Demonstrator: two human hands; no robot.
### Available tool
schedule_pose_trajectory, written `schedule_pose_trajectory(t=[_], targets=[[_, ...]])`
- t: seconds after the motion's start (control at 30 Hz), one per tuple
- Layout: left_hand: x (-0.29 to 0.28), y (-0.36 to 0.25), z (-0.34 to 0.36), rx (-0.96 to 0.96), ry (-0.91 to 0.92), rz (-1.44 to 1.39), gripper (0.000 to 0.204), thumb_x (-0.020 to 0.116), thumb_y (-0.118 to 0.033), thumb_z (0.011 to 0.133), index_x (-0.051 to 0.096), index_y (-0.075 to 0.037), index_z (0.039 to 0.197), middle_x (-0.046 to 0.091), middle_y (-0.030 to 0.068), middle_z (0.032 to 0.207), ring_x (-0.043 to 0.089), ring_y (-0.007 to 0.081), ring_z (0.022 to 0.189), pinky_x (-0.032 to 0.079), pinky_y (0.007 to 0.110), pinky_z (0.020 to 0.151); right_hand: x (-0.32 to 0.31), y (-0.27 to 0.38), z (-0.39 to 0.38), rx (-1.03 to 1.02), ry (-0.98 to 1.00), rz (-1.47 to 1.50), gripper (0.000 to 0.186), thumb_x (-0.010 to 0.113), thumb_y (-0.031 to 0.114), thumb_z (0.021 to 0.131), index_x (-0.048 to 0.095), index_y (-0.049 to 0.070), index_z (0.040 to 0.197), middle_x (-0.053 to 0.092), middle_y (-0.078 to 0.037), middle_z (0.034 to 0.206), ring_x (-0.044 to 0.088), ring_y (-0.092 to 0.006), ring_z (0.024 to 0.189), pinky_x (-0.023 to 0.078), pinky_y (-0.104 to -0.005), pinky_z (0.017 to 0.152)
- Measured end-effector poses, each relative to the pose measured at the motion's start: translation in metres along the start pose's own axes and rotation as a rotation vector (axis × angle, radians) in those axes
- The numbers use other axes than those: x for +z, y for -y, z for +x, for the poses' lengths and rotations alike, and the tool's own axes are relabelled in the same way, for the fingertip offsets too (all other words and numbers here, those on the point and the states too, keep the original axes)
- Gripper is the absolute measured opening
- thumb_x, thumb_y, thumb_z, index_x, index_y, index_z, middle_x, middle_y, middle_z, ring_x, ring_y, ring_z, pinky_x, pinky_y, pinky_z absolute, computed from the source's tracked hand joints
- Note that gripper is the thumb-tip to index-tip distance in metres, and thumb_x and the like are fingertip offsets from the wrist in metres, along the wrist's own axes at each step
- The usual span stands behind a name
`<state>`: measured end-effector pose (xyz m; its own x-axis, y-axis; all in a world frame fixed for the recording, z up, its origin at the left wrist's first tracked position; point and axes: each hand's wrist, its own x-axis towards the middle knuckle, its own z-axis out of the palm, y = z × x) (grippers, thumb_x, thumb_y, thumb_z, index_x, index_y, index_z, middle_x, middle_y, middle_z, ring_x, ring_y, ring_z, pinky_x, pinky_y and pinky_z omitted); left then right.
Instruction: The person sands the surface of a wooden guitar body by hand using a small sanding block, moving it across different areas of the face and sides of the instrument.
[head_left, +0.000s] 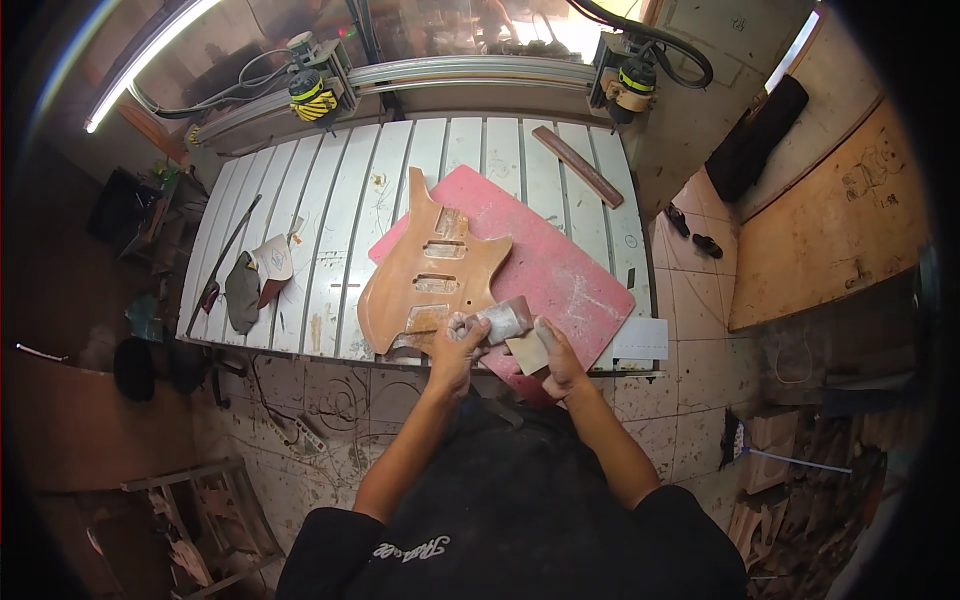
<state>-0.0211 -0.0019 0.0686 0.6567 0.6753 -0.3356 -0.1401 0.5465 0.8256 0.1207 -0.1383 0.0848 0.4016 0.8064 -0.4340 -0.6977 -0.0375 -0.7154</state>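
Observation:
My left hand point(455, 350) grips a dusty, reddish-brown piece of sandpaper point(504, 318) with its fingers curled. My right hand point(560, 362) is closed on a pale tan rectangular piece point(529, 354), just under the sandpaper's right end. Both hands are over the front edge of a slotted machine bed point(330, 230). An unfinished wooden guitar body point(390, 285), with routed cavities and its horn upward, lies beside them, partly on a pink board point(575, 290). The lower end of the body is partly behind my left hand.
Two spindle heads point(320, 100) point(628, 95) hang on a rail behind the bed. A brown wooden strip point(577, 165), a dark cloth point(241, 295) and a white offcut point(640, 338) lie on it. A plywood panel point(810, 230) stands at right; stacked wood point(770, 460) sits lower right.

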Motion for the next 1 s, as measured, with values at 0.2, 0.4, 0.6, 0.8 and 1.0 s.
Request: schedule_pose_trajectory(t=[0.2, 0.4, 0.6, 0.8, 1.0], targets=[[0.009, 0.007, -0.015, -0.012, -0.081, 0.168, 0.025, 0.081, -0.017, 0.100, 0.061, -0.008, 0.112, 0.063, -0.0005, 0.088, 0.065, 0.0105, 0.078, 0.052, 0.023, 0.067, 0.004, -0.023, 0.005, -0.068, 0.016, -0.118, 0.041, 0.058, 0.035, 0.114, 0.058, 0.004, 0.140, 0.073, -0.012, 0.107, 0.074, -0.0168, 0.085, 0.064, -0.0317, 0.061], [-0.009, -0.008, -0.010, -0.098, 0.256, 0.248, 0.047, 0.078, -0.024, 0.102, 0.061, -0.005, 0.142, 0.072, 0.0048, 0.106, 0.071, 0.0121, 0.095, 0.056, 0.025, 0.079, -0.009, 0.006, 0.021, -0.101, 0.185, -0.687, 0.041, 0.067, 0.038, 0.109, 0.070, -0.001, 0.121, 0.076, -0.013, 0.094, 0.076, -0.0232, 0.082, 0.060, -0.0371, 0.063], [-0.037, -0.006, -0.003, -0.091, 0.124, 0.175, 0.038, 0.077, -0.024, 0.103, 0.063, -0.006, 0.133, 0.072, 0.0039, 0.113, 0.069, 0.0102, 0.099, 0.055, 0.023, 0.080, 0.121, 0.177, -0.073, -0.429, 0.194, -1.679, 0.044, 0.073, 0.045, 0.097, 0.077, 0.002, 0.105, 0.076, -0.024, 0.095, 0.075, -0.0447, 0.091, 0.058, -0.0529, 0.082], [-0.031, -0.012, -0.002, -0.019, -0.071, 0.149, 0.037, 0.079, -0.021, 0.102, 0.062, -0.002, 0.129, 0.072, 0.0064, 0.116, 0.071, 0.0134, 0.100, 0.059, 0.028, 0.085, 0.235, 0.227, -0.180, -0.808, 0.536, -2.006, 0.032, 0.082, 0.032, 0.087, 0.073, 0.005, 0.100, 0.072, -0.011, 0.086, 0.074, -0.0319, 0.074, 0.057, -0.0477, 0.069], [-0.047, -0.012, -0.010, -0.015, -0.089, 0.184, 0.041, 0.081, -0.031, 0.100, 0.064, -0.009, 0.130, 0.071, 0.0052, 0.120, 0.070, 0.0166, 0.108, 0.058, 0.034, 0.094, 0.256, 0.209, -0.167, -0.975, 0.650, -1.906, 0.026, 0.080, 0.029, 0.086, 0.075, 0.004, 0.094, 0.073, -0.013, 0.085, 0.075, -0.0330, 0.077, 0.058, -0.0467, 0.070]])
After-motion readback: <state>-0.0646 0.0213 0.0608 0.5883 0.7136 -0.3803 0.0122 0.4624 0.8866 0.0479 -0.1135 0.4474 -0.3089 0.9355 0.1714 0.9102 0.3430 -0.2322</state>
